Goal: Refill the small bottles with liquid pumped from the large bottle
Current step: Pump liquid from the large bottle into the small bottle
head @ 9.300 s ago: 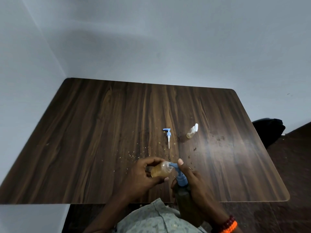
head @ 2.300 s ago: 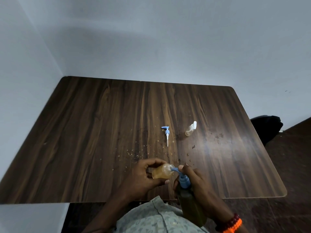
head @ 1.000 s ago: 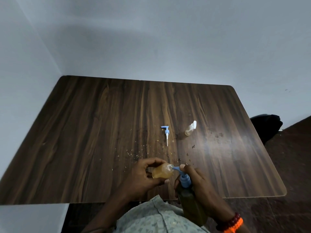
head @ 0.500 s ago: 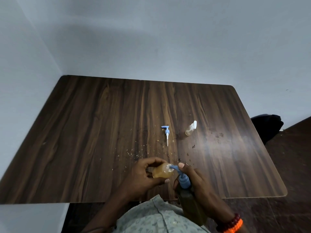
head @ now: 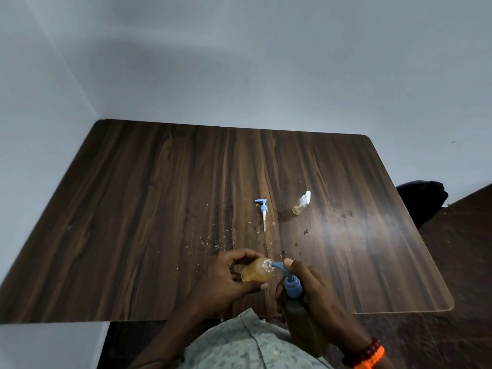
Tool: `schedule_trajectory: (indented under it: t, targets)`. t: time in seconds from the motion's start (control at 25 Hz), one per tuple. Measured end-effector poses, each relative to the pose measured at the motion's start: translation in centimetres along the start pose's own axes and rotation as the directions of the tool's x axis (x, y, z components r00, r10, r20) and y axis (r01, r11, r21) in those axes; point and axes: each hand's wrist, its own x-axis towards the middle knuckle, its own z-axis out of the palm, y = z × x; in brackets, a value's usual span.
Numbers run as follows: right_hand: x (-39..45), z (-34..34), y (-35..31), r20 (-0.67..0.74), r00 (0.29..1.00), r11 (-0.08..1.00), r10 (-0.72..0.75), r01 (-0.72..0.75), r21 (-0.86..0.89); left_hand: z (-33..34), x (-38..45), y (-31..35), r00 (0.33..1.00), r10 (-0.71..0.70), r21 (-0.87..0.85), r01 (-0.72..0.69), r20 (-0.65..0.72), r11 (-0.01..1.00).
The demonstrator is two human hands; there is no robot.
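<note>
My left hand (head: 223, 282) grips a small clear bottle (head: 257, 272), tilted on its side and holding amber liquid, near the table's front edge. My right hand (head: 316, 296) is wrapped around the large dark bottle (head: 303, 326), with a finger on its blue pump head (head: 290, 282). The pump's spout tip sits in the small bottle's open mouth. A second small bottle (head: 300, 203) with a white cap lies on its side farther back on the table. A loose blue pump top (head: 263, 210) with a white tube lies left of it.
The dark wooden table (head: 159, 209) carries scattered crumbs and drops near its middle. Grey walls close it in at the back and left. A black object (head: 420, 198) sits past the table's right edge on the dark floor.
The pump head rose and dipped slightly under my right finger between frames. Both hands and the bottles stay in the same spot, and the things on the table have not moved.
</note>
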Motion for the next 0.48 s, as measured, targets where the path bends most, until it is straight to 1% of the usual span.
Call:
schedule_trajectory:
  t: [0.24,0.48]
  targets:
    - [0.12,0.03,0.36,0.02,1.0,1.0,-0.009,0.009,-0.018,0.02,-0.14,0.06,1.0,0.004,-0.007,-0.004,0.01,1.0]
    - [0.16,-0.51,0.73,0.046,0.998,0.998,-0.05,0.049,0.038,0.11,-0.27,0.14,1.0,0.005,-0.021,-0.005,0.018,1.0]
